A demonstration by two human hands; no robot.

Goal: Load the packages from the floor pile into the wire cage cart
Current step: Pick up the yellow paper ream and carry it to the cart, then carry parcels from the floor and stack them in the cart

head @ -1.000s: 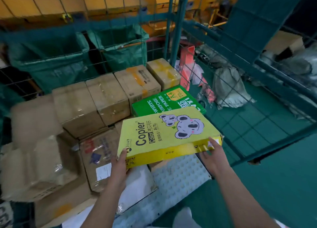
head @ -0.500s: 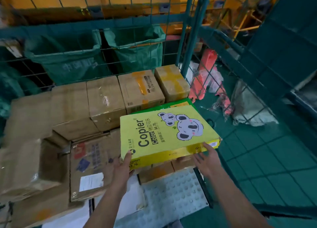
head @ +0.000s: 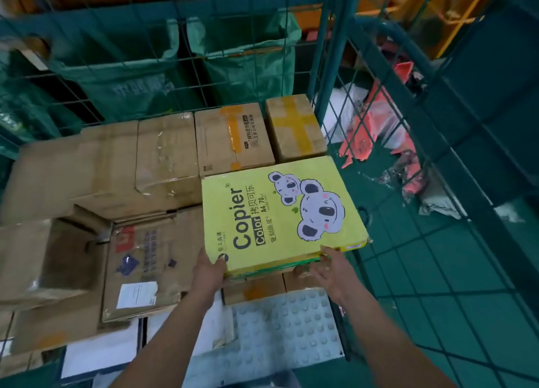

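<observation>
A yellow "Copier" paper pack with a koala print lies flat inside the wire cage cart, on top of a green pack whose edge shows beneath it. My left hand grips the pack's near left corner, fingers curled under the edge. My right hand is at the near right corner, its fingers spread and straight, touching the edge. Brown cardboard boxes fill the cart behind and to the left of the pack.
A white bubble mailer lies just in front of my hands. Green sacks hang behind the cart's back mesh. Orange and white bags lie on the green floor beyond the right mesh wall. An open, crushed carton sits at the left.
The yellow pack has moved forward and down onto the green pack, now covering it. My right hand's fingers have loosened from the corner.
</observation>
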